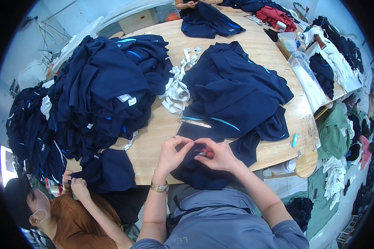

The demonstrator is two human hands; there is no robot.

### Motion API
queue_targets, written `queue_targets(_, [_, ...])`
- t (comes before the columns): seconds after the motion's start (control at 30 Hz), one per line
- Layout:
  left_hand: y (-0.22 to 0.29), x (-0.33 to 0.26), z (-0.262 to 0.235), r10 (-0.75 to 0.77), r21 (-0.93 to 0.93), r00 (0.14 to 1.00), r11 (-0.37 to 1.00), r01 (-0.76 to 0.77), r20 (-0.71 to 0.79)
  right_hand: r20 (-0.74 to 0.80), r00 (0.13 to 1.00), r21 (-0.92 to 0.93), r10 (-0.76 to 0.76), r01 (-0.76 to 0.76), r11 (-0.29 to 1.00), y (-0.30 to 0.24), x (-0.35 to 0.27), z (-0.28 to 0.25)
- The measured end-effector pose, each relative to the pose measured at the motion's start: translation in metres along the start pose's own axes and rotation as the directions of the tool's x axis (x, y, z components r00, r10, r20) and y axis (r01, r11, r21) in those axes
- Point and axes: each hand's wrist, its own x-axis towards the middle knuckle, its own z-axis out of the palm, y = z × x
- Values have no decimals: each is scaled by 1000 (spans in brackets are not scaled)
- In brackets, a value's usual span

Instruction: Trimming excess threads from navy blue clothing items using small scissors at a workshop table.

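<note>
Head view: left hand (172, 153) pinched navy garment (203, 168); right hand (220, 155) gripped red snips (206, 154); big pile (99, 91) far left remained.

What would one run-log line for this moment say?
left hand: pinches navy garment | right hand: holds small red tool on it | wooden table: navy piles

White labels (126, 98) on the left navy garment heap (99, 83).

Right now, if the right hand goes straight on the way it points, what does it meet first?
The right hand points left across the dark navy garment, so it would probably first meet the left hand, which is very close.
</note>
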Motion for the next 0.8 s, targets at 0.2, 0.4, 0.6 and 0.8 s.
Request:
queue_targets(0.2, [-11,-1,0,-56,-140,998,989,55,-5,-101,961,-245,-257,226,943,0,4,14])
queue_targets(0.4, [-17,-4,-2,-163,-219,986,961,167,35,-42,966,-258,-257,238,936,-2,8,12])
queue_targets(0.6, [-14,-4,0,-137,-270,988,951,150,65,-26,954,427,298,-259,866,-2,14,13])
queue_targets(0.8, [-12,-4,0,-99,-193,990,974,118,104,44,944,540,328,-298,787,-9,33,7])
